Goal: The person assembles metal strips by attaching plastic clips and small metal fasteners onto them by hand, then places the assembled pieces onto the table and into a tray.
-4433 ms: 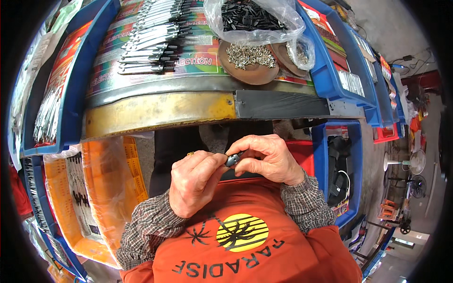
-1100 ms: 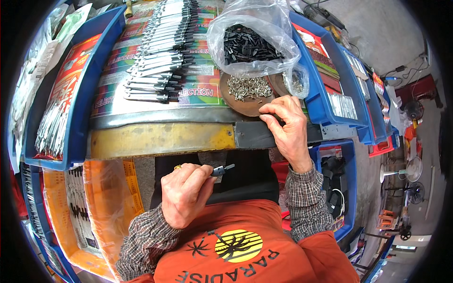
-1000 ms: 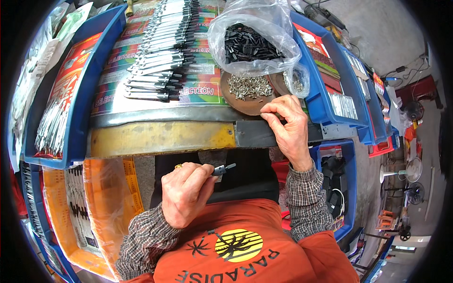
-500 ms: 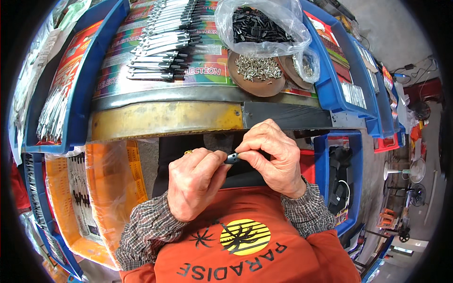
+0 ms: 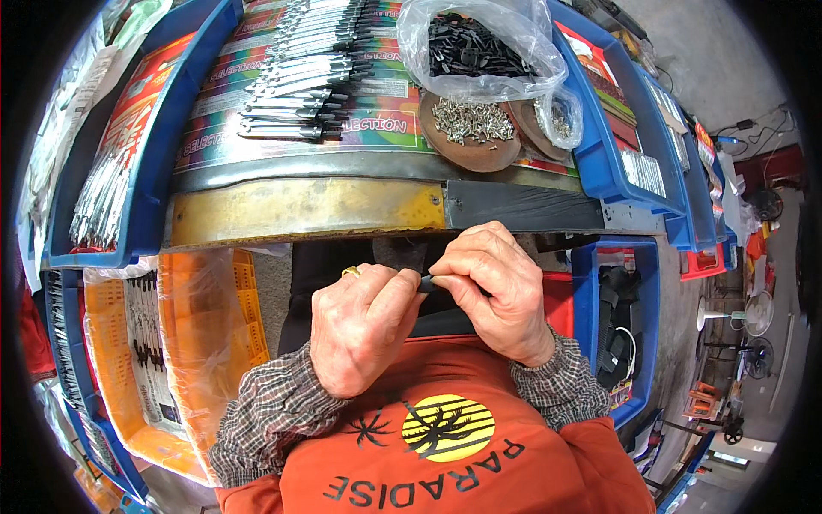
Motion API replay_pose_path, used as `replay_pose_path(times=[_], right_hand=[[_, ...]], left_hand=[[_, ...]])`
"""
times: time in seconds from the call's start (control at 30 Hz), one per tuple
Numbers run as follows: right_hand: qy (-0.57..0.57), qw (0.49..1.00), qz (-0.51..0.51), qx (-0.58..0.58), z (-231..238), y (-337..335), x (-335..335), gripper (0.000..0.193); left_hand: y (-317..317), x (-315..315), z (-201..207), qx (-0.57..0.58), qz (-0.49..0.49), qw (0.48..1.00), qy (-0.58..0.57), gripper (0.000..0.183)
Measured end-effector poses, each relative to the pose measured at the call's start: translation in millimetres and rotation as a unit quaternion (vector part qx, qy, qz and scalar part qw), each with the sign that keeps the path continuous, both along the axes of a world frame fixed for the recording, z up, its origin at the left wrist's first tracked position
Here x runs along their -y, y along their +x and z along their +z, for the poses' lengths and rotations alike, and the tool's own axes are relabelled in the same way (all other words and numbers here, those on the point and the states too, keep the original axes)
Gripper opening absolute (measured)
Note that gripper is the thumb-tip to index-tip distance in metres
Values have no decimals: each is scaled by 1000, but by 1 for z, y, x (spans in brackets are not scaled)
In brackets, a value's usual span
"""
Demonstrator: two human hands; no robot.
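Note:
My left hand [image 5: 361, 327] and my right hand [image 5: 498, 295] meet in front of my body, just below the bench edge. Between their fingertips is a small dark grey piece [image 5: 425, 283], mostly covered by the fingers. The left fingers are closed round it, and the right thumb and forefinger pinch its other end. On the bench ahead lies a long row of silver metal pieces with black ends [image 5: 300, 94]. A brown dish [image 5: 467, 158] of small metal pins or screws is near the bench edge, in front of a clear plastic bag [image 5: 535, 86] of black parts.
Blue trays [image 5: 141, 218] with metal strips flank the bench at left, and another blue tray [image 5: 599, 167] is at right. An orange crate [image 5: 193, 343] lined with plastic stands low at my left. A blue bin [image 5: 646, 325] with black items is low at right.
The small piece has turned between my fingers, and less of it shows; its holes are no longer visible. My left fingertips have come nearer to the right ones.

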State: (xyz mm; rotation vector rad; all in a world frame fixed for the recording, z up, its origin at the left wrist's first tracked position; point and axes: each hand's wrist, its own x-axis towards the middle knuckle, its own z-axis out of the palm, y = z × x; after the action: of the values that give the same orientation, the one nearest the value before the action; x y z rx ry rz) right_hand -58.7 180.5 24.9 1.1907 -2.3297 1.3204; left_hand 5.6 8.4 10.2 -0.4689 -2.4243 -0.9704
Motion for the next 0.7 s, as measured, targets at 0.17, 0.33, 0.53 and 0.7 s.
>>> replay_pose_path(times=[0.17,0.33,0.53,0.7], right_hand=[[35,992,-24,-120,-3,5,3,25],[61,984,-17,-165,-8,9,0,27],[107,959,6,-262,-17,11,-4,34],[77,979,21,-189,-14,6,-8,34]], left_hand=[[3,1,-1,12,2,1000,-19,27],[4,1,-2,29,-3,999,-18,26],[4,1,-6,13,2,1000,-23,28],[0,1,-4,-6,6,1000,-24,28]])
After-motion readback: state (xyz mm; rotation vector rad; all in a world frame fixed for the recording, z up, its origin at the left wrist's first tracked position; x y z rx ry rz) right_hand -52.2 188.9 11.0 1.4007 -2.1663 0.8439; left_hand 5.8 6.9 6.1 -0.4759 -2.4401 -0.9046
